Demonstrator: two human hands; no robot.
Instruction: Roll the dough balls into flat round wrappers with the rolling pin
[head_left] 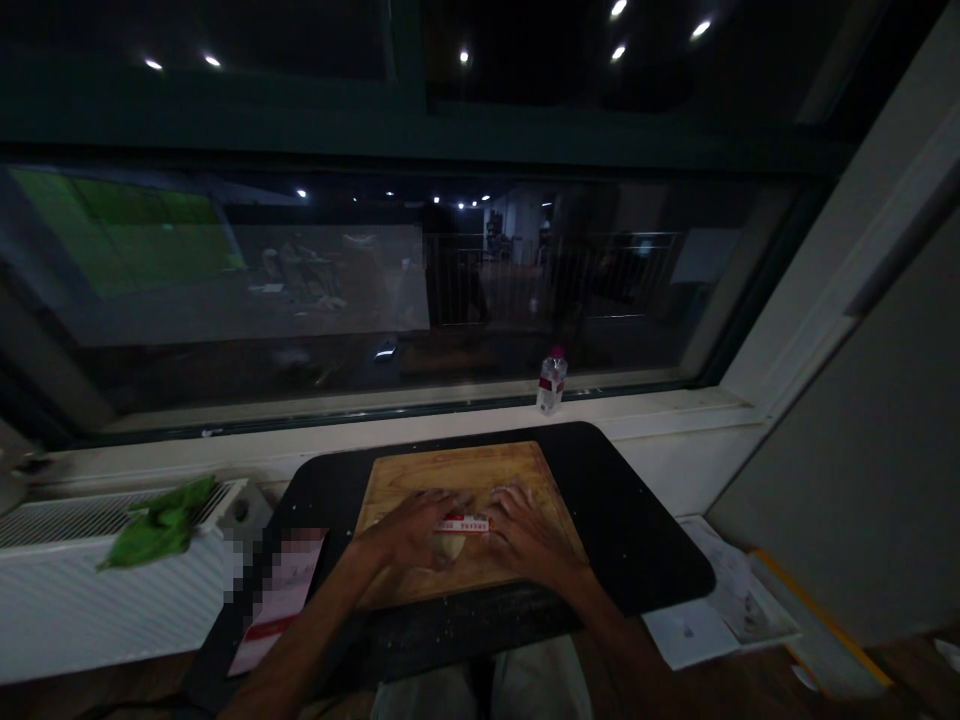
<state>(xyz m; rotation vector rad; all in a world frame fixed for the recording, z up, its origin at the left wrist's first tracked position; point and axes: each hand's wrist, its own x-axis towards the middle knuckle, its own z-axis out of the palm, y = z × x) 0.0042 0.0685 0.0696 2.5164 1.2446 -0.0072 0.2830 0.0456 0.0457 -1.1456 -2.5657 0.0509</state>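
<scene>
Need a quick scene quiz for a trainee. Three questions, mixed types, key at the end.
1. True or false: the bottle with the pink cap stands on the windowsill.
2. What lies on top of the radiator?
A) a blue towel
B) a green cloth
C) a red glove
3. Fill in: the red-and-white labelled item shows between the left hand and the right hand, above a wooden ____.

Key: 1. True. 2. B. 3. board.
</scene>
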